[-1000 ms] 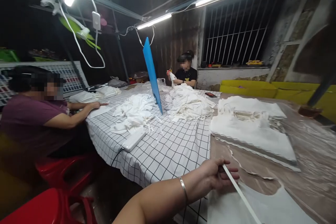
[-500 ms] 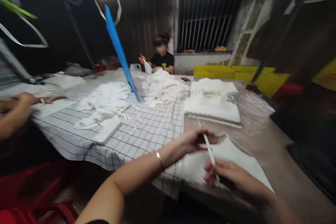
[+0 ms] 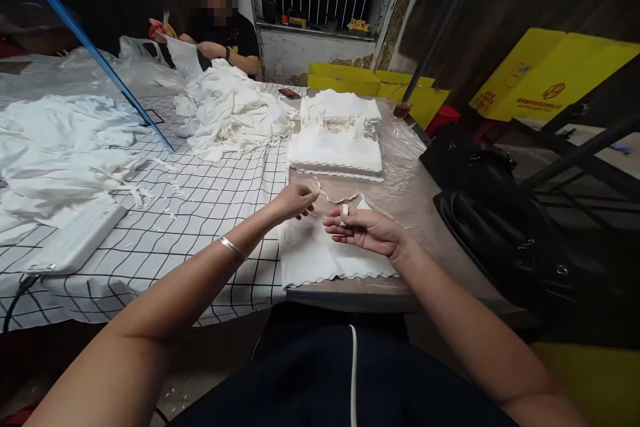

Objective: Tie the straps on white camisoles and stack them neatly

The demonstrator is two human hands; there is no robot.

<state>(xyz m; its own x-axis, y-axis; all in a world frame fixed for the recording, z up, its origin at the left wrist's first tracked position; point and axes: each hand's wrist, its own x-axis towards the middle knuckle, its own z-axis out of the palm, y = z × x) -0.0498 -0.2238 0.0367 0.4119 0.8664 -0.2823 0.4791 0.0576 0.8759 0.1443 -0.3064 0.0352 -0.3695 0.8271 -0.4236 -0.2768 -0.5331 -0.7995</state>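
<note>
My left hand is closed, pinching the end of a thin, twisted white strap. The strap runs right, above my right hand, to the top of a white garment with a wavy hem. This garment lies flat under both hands at the table's front edge. My right hand, palm partly up, pinches a small white piece between thumb and fingers; whether it is a tag or a folded strip end I cannot tell. Beyond my hands lies a neat stack of white garments.
Loose white garments are heaped mid-table, with another pile at left beside a white box-shaped device. A blue pole slants over the checked cloth. A black bag sits right. Across the table, a co-worker holds red-handled scissors and white fabric.
The view has turned right and down. Earlier a flat white strip ran between my hands; now my left hand pinches the twisted strap and my right hand a small white piece.
</note>
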